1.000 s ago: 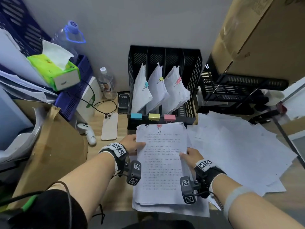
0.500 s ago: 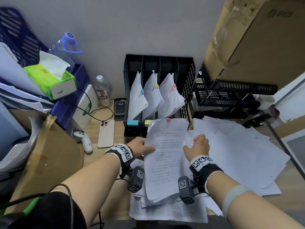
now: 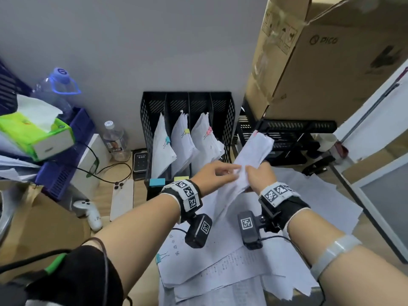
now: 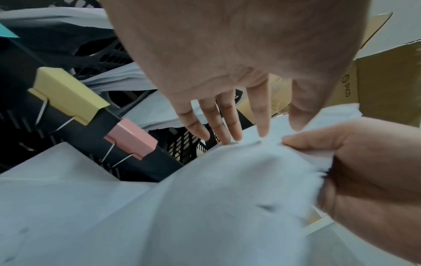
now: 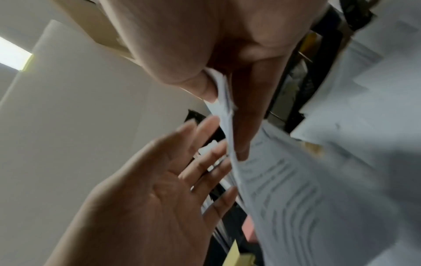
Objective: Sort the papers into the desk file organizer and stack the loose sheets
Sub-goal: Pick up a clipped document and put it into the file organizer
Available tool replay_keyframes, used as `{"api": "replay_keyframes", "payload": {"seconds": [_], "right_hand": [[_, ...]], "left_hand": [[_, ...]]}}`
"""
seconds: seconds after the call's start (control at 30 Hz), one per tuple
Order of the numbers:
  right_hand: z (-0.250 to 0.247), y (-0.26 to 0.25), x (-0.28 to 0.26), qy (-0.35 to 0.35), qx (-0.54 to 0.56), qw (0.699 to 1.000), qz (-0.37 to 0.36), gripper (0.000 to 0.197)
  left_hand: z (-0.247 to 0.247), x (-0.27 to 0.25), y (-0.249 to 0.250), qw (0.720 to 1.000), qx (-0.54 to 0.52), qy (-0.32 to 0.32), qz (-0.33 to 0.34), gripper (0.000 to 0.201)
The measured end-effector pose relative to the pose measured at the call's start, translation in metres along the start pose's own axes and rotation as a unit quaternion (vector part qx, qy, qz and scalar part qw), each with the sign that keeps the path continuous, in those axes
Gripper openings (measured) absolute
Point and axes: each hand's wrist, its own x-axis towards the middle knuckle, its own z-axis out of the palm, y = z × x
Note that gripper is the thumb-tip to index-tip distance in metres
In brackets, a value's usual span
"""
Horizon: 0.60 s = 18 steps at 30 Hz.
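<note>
Head view: the right hand (image 3: 257, 176) pinches a clipped bundle of papers (image 3: 249, 160) held tilted just in front of the organizer (image 3: 229, 120); the left hand (image 3: 215, 173), fingers straight, touches its face. Gripped at one edge, the bundle could sag and catch the organizer's wall.

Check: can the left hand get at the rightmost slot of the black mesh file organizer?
Probably not directly. The left hand is open, but the clipped white paper bundle gripped by the right hand stands between it and the black mesh file organizer, whose rightmost slot looks unfilled.
</note>
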Motion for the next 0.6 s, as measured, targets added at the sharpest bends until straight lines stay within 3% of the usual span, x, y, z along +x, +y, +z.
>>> {"api": "replay_keyframes", "payload": {"seconds": [0.07, 0.13, 0.23, 0.4, 0.5, 0.6], "right_hand": [[-0.017, -0.009, 0.009, 0.022, -0.074, 0.996, -0.043, 0.036], [-0.03, -0.019, 0.014, 0.0, -0.086, 0.992, -0.094, 0.034], [-0.039, -0.032, 0.019, -0.031, -0.108, 0.981, -0.156, 0.031], [-0.041, -0.054, 0.029, -0.122, -0.123, 0.962, -0.21, 0.029], [-0.032, -0.07, 0.034, -0.162, -0.087, 0.96, -0.212, 0.032], [-0.015, -0.084, 0.045, -0.176, -0.057, 0.958, -0.22, 0.032]], "left_hand": [[-0.003, 0.017, -0.001, 0.997, 0.037, 0.065, -0.012, 0.045], [-0.009, 0.033, -0.001, 0.974, 0.188, 0.117, -0.05, 0.057], [-0.017, 0.048, 0.003, 0.927, 0.344, 0.113, -0.101, 0.07], [-0.028, 0.06, -0.004, 0.886, 0.393, 0.16, -0.186, 0.047], [-0.044, 0.058, -0.012, 0.886, 0.369, 0.196, -0.2, 0.05], [-0.059, 0.055, -0.019, 0.895, 0.347, 0.216, -0.182, 0.04]]}}
